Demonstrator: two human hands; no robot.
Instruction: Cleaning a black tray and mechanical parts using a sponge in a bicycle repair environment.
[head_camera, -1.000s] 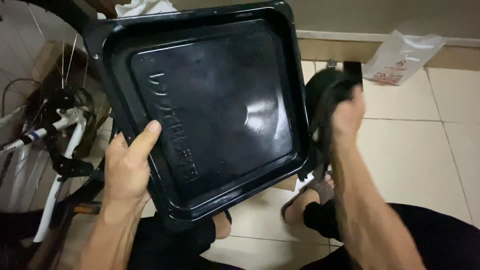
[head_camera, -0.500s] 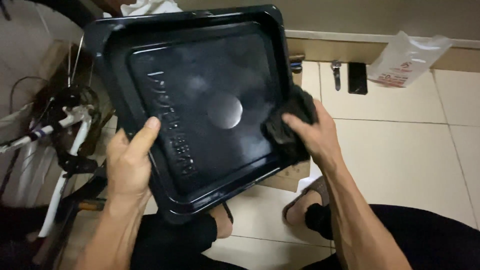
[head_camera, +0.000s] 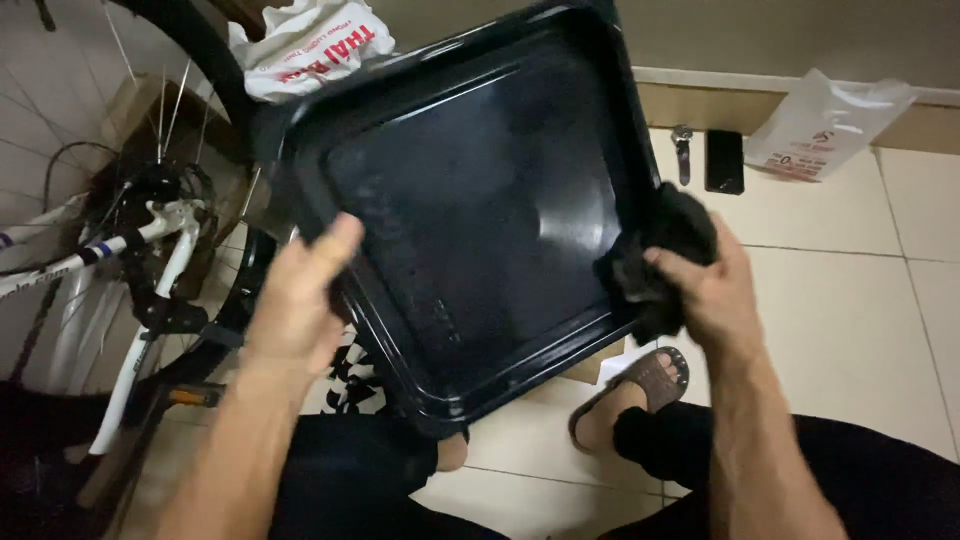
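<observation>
Two hands (head_camera: 300, 300), one tray (head_camera: 480, 200), one cloth (head_camera: 660, 250)

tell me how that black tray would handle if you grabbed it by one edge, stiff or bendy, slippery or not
Probably stiff: the black tray keeps its flat shape while the left hand grips only one rim. Its glossy surface suggests it may be slippery, though the raised rim gives purchase. The dark cloth bunched in the right hand looks floppy by contrast.

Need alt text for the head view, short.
A left hand grips the edge of a black rectangular metal baking tray tilted above the lap, while the right hand presses a dark crumpled cloth to its right rim. A white bicycle frame stands left on beige floor tiles.
</observation>
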